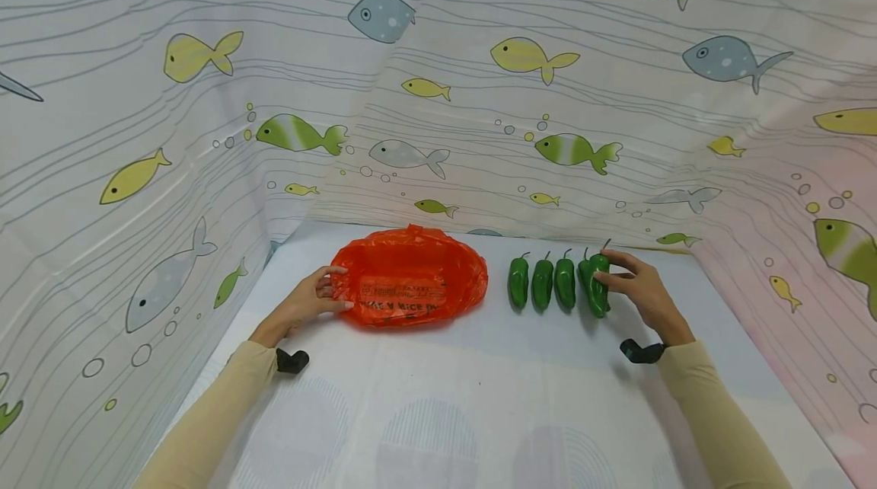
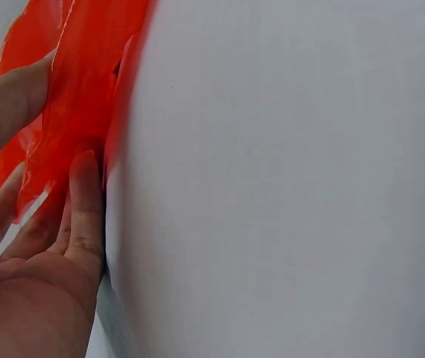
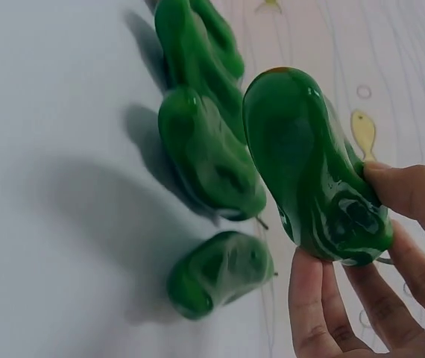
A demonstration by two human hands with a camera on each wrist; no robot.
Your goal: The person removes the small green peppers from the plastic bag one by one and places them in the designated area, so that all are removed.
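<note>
A red plastic bag (image 1: 473,279) with dark print lies on the table with its mouth spread wide. My left hand (image 1: 311,298) holds the bag's left end, thumb and fingers on either side of the plastic in the left wrist view. Toward the right, my right hand (image 1: 640,287) grips a green pepper (image 1: 598,287) between thumb and fingers. In the right wrist view this held pepper (image 3: 291,156) is raised above the tabletop. Several more green peppers (image 1: 543,285) lie in a row to its left; the nearest (image 1: 584,273) is partly hidden behind it.
The white table (image 1: 438,382) bears faint printed circles. Fish-patterned sheets (image 1: 445,116) rise at the back and on both sides. Black bands (image 1: 293,361) sit at the wrists, against beige sleeves (image 1: 219,405).
</note>
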